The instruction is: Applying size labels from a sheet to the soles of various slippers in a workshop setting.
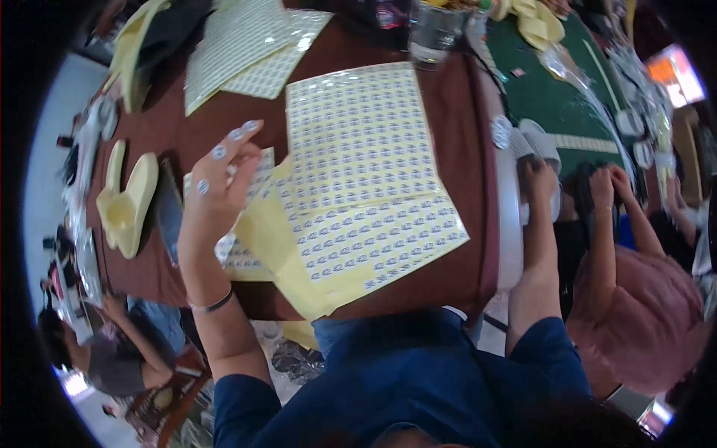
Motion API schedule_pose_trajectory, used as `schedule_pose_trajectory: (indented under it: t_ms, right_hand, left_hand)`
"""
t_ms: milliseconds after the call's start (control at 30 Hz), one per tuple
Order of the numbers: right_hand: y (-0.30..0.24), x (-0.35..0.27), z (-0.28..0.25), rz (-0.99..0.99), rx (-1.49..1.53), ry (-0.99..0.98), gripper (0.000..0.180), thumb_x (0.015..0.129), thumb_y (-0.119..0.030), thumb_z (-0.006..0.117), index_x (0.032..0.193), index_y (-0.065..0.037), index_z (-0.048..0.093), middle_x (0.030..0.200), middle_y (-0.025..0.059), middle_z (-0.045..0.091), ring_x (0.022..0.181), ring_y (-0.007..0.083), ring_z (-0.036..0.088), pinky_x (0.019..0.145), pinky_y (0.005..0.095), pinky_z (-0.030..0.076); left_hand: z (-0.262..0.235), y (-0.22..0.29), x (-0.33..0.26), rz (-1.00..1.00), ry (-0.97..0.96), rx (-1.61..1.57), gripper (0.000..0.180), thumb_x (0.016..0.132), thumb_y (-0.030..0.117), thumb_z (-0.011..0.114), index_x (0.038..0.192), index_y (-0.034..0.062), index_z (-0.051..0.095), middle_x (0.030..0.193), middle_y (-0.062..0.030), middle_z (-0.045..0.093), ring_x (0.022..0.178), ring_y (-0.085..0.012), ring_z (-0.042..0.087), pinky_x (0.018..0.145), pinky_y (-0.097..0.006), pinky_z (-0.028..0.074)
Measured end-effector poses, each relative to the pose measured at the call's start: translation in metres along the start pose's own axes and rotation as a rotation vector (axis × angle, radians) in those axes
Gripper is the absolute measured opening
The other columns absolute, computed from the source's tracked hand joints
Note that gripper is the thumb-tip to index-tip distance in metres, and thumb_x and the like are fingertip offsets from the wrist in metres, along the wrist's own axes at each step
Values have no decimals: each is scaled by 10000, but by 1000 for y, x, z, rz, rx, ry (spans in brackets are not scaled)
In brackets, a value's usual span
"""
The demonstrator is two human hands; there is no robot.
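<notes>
My left hand (pixel 224 172) is raised over the left part of the brown-covered table, fingers loosely stretched and holding nothing. Small round white stickers (pixel 219 152) cling to its fingers and the back of the hand. Beside it lie overlapping sheets of round stickers (pixel 362 138) on pale yellow backing, one sheet (pixel 388 237) sticking out below the top one. At the table's right edge my right hand (pixel 539 179) is closed on a pair of light grey slippers (pixel 539 142). Its fingers are partly hidden.
Yellow slippers (pixel 127 201) lie at the left, and more sticker sheets (pixel 246 56) at the back. A clear glass (pixel 433 33) stands at the far edge. To the right is a green-topped table (pixel 538 67), where another person's hands (pixel 609 183) work. Someone else sits at the lower left.
</notes>
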State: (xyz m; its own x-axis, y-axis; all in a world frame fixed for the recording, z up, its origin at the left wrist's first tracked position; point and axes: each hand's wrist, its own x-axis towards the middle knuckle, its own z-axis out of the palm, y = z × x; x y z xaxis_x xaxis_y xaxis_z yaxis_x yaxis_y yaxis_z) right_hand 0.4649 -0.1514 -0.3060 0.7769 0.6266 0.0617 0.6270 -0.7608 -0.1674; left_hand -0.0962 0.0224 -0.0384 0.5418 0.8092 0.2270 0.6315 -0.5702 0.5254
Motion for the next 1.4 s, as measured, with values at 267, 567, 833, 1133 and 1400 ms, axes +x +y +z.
schedule_pose_trajectory:
  t_ms: [267,567,833,1133,1400]
  right_hand:
    - [0,-29,-110,-72,5,164,489,921,-451,589,844,24,674,888,257,689,899,457,652,790,533,498]
    - [-78,-161,-281,-329,668,525,230,878,-181,740,892,42,688,727,113,649,673,172,592,632,327,481]
    - [-216,-221,-278,-528,571,194,210,843,-150,755,845,38,661,670,142,628,576,210,586,557,330,463]
    - [-237,-227,-287,-756,564,134,170,906,-153,701,971,4,706,795,158,705,666,270,690,630,331,537]
    - [-198,-203,-311,-667,560,315,181,992,-109,628,1074,42,686,864,52,688,762,81,627,702,222,520]
  left_hand:
    - [-5,0,-9,143,15,-115,416,937,-22,602,1347,48,591,1077,-100,708,895,-182,686,739,-274,528]
    - [-1,8,-8,464,167,-153,428,934,-33,608,1354,43,579,1013,-123,680,891,-214,663,773,-291,545]
    - [-11,2,-14,364,281,-290,414,939,-14,600,1347,57,589,1092,-74,698,898,-153,630,793,-304,521]
    - [-5,17,-14,547,401,-224,324,875,10,663,1194,68,672,1035,-147,663,885,-334,641,778,-373,524]
    - [1,37,-15,548,237,-166,301,875,28,651,1172,65,680,1123,-141,661,1010,-339,623,852,-406,519]
